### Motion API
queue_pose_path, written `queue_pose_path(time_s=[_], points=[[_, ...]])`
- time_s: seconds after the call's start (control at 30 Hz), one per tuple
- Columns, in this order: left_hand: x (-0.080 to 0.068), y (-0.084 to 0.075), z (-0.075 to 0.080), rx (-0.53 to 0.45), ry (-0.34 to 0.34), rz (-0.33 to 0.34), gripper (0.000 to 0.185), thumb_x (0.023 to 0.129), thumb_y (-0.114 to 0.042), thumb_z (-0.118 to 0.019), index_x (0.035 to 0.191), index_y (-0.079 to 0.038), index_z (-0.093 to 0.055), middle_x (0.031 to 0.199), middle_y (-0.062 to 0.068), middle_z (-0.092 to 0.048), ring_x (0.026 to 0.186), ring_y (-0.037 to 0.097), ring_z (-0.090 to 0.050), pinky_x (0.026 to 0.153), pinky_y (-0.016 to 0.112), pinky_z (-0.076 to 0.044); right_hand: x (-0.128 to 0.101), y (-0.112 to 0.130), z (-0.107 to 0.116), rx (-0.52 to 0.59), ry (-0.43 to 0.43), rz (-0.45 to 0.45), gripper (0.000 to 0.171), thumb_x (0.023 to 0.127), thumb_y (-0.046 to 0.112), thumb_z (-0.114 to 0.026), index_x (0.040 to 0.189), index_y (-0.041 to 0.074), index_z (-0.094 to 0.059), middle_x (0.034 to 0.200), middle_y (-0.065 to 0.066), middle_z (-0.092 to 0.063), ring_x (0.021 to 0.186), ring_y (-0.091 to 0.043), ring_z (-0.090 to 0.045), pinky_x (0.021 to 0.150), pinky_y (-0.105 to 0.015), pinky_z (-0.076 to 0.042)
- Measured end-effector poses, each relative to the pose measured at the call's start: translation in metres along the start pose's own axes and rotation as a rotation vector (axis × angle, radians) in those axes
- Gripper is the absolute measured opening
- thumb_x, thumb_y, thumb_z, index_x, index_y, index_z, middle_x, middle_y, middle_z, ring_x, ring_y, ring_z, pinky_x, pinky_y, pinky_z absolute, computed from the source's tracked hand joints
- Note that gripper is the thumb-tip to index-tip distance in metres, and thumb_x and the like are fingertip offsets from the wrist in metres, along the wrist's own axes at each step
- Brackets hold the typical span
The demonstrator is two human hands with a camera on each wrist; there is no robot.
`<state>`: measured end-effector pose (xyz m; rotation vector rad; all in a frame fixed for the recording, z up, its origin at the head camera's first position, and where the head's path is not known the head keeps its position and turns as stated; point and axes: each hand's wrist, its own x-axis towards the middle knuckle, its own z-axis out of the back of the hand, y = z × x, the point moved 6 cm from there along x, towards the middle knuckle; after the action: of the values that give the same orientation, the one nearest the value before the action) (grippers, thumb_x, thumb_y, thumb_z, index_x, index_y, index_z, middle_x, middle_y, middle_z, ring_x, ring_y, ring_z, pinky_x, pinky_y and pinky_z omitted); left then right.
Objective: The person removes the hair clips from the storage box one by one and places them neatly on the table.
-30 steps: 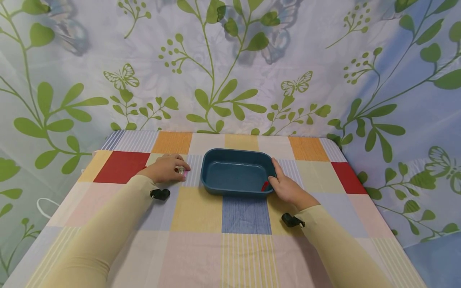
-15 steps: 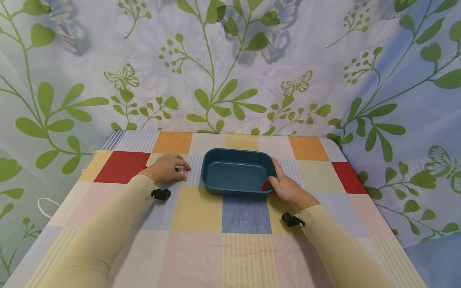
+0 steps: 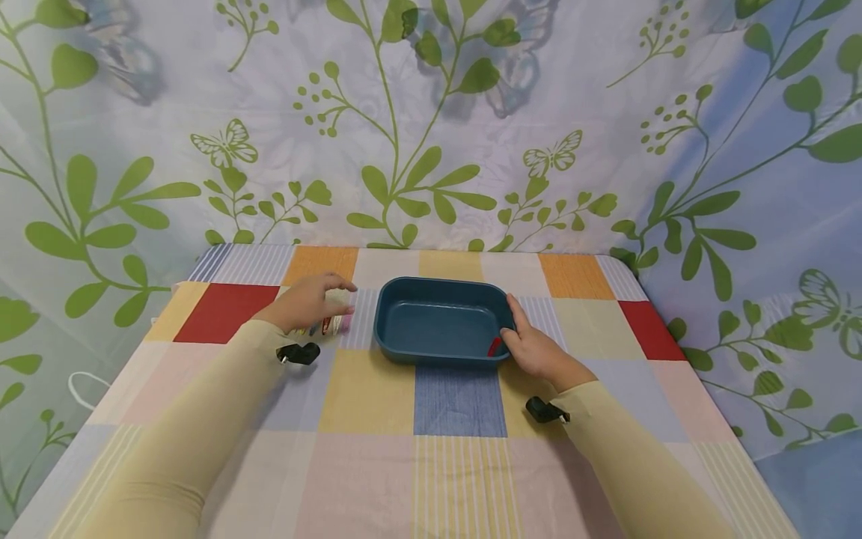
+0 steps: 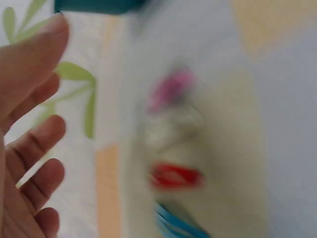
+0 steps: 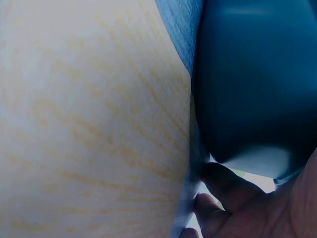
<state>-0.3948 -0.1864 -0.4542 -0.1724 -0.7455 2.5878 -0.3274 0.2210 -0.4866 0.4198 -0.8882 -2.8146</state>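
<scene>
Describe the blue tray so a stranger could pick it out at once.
Start at the checked tablecloth in front of the leafy curtain. Near its far middle lies the blue tray, a dark teal rectangular dish with rounded corners, gripped at its right end by the right hand. It is far bigger than the small coloured bits under the left hand.

One blue tray (image 3: 441, 323), one small red item (image 3: 494, 346) inside it. Two hands: left hand (image 3: 308, 303), right hand (image 3: 535, 346). Small items (image 3: 328, 324) beneath the left hand: at least three blurred pieces, pink (image 4: 171, 88), red (image 4: 176, 176), blue (image 4: 176, 225); exact count unclear. One checked tablecloth (image 3: 404, 449). Two black wrist cameras (image 3: 298, 352).
</scene>
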Motion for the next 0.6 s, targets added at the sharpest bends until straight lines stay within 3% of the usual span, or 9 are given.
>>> queue_pose_path(time_s=[0.13, 0.27, 0.47, 0.6], points=[[0.007, -0.027, 0.01, -0.033, -0.057, -0.038, 0.05, 0.098, -0.036, -0.076, 0.141, -0.013, -0.065, 0.144, 0.013, -0.063, 0.13, 0.036, -0.056, 0.11, 0.056, -0.048, 0.0, 0.0, 0.0, -0.001, 0.003, 0.004, 0.072, 0.112, 0.037, -0.027, 0.169, 0.022, 0.015, 0.169, -0.029, -0.028, 0.143, -0.049, -0.05, 0.118, -0.065, -0.037], [0.019, -0.063, 0.009, -0.059, -0.044, -0.106, 0.05, 0.097, -0.036, -0.077, 0.142, -0.016, -0.065, 0.143, 0.008, -0.065, 0.124, 0.031, -0.058, 0.103, 0.051, -0.052, 0.0, 0.0, 0.0, 0.002, 0.005, 0.012, 0.071, 0.113, 0.038, -0.027, 0.169, 0.021, 0.014, 0.168, -0.03, -0.029, 0.141, -0.05, -0.052, 0.117, -0.066, -0.037], [0.046, -0.111, -0.012, -0.051, 0.111, -0.179, 0.05, 0.099, -0.034, -0.074, 0.145, -0.019, -0.063, 0.143, 0.005, -0.065, 0.128, 0.03, -0.062, 0.106, 0.047, -0.051, -0.003, 0.0, 0.001, 0.01, 0.01, 0.033, 0.07, 0.116, 0.041, -0.025, 0.168, 0.019, 0.015, 0.174, -0.026, -0.015, 0.147, -0.051, -0.044, 0.121, -0.066, -0.032], [0.067, -0.135, -0.031, -0.01, 0.198, -0.215, 0.049, 0.1, -0.029, -0.074, 0.147, -0.016, -0.062, 0.145, 0.006, -0.065, 0.13, 0.031, -0.064, 0.109, 0.045, -0.051, -0.004, 0.001, 0.001, 0.015, 0.005, 0.044, 0.07, 0.116, 0.044, -0.022, 0.169, 0.019, 0.015, 0.176, -0.023, -0.01, 0.149, -0.051, -0.041, 0.122, -0.066, -0.031]])
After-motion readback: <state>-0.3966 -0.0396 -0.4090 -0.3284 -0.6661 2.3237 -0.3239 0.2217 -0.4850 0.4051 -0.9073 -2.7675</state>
